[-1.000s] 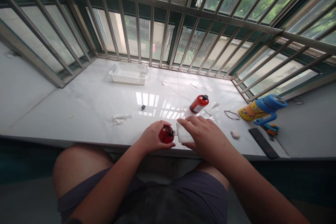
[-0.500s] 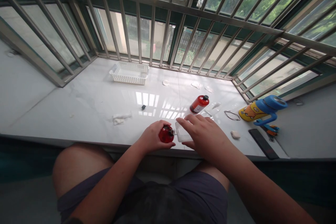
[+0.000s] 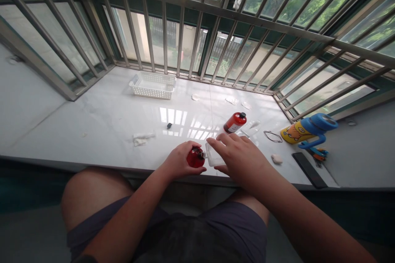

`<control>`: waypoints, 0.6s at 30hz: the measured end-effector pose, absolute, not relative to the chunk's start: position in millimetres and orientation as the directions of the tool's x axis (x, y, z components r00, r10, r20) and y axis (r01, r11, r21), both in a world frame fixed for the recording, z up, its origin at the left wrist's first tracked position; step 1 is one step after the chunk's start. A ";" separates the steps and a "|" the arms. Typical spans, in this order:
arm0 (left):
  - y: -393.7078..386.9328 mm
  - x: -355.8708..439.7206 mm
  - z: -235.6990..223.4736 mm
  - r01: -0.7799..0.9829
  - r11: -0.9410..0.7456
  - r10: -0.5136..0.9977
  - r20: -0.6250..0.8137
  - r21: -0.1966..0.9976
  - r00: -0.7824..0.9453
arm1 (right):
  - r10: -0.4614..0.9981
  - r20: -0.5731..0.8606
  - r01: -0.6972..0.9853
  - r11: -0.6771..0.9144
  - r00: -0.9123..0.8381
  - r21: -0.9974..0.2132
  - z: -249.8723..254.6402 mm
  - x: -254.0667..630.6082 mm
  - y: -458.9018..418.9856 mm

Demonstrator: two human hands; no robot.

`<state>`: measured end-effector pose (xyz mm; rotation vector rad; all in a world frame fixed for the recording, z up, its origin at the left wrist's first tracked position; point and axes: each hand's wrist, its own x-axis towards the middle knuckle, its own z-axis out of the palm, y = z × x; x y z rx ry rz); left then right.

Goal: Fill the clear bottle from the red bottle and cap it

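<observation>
My left hand [image 3: 182, 160] is wrapped round a red bottle [image 3: 195, 158] with a dark neck, over the front edge of the white ledge. Held in my right hand [image 3: 236, 152] is a clear bottle [image 3: 212, 155], tilted so that its threaded mouth meets the red bottle's neck. My fingers cover much of the clear bottle, and whether liquid passes between the two I cannot tell. Just beyond my right hand, a second red bottle [image 3: 235, 122] with a black cap and a white label stands on the ledge.
A white perforated basket [image 3: 152, 86] sits near the window bars. Crumpled white tissue [image 3: 143, 138] and a small black cap [image 3: 169, 125] lie on the left. To the right are a blue-and-yellow water bottle [image 3: 304, 129], a black phone [image 3: 308, 169] and a cord loop [image 3: 273, 136].
Both hands hold the two bottles mouth to mouth as before. Only a very slight shift of the camera view shows.
</observation>
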<state>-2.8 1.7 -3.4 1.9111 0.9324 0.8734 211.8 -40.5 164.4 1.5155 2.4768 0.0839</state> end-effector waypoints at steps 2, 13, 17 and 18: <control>1.7 -3.0 -3.6 0.283 -0.392 0.847 0.224 0.875 0.483 | 0.882 -0.169 0.866 0.467 -0.441 0.178 165.4 210.4 -40.0; 2.2 -4.3 -4.1 0.270 -0.391 0.847 0.228 0.880 0.481 | 0.877 -0.191 0.856 0.475 -0.441 0.203 169.7 205.9 -37.3; 2.4 -4.4 -5.5 0.269 -0.393 0.847 0.233 0.879 0.477 | 0.876 -0.180 0.853 0.478 -0.447 0.208 169.2 205.3 -36.5; 2.4 -4.5 -5.7 0.269 -0.393 0.847 0.232 0.879 0.478 | 0.875 -0.178 0.851 0.481 -0.450 0.211 169.1 204.9 -36.2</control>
